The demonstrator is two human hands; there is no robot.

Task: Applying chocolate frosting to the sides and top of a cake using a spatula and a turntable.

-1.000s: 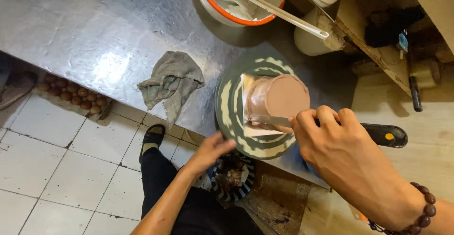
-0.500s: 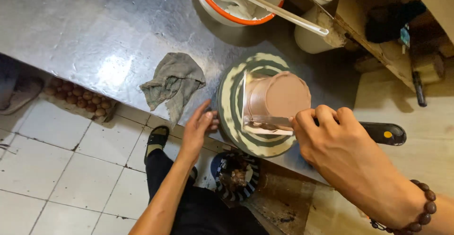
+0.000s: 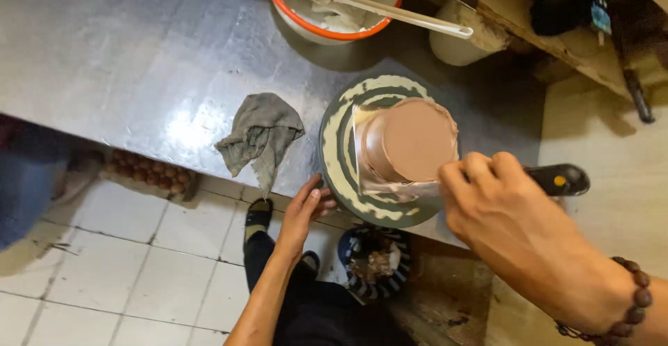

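So the brown-frosted cake (image 3: 417, 140) sits dead centre on the green-and-cream striped turntable (image 3: 341, 144), right at the steel table (image 3: 139, 46) edge. Right hand (image 3: 501, 214) at 4 o'clock is closed around a flat scraper (image 3: 396, 191) pressed to the cake's side, probably for smoothing. Left hand (image 3: 306, 210), fingers loosely spread, touches the turntable rim at 7 o'clock, holding nothing. Grey rag (image 3: 261, 137) lies at 9 o'clock, orange-rimmed bowl (image 3: 327, 12) at 12.

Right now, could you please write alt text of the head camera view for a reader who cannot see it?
A person's right hand holds a tool against a brown-frosted cake on a striped turntable, while the left hand touches the turntable's edge. A grey rag and a white bowl with an orange rim sit on the steel counter.
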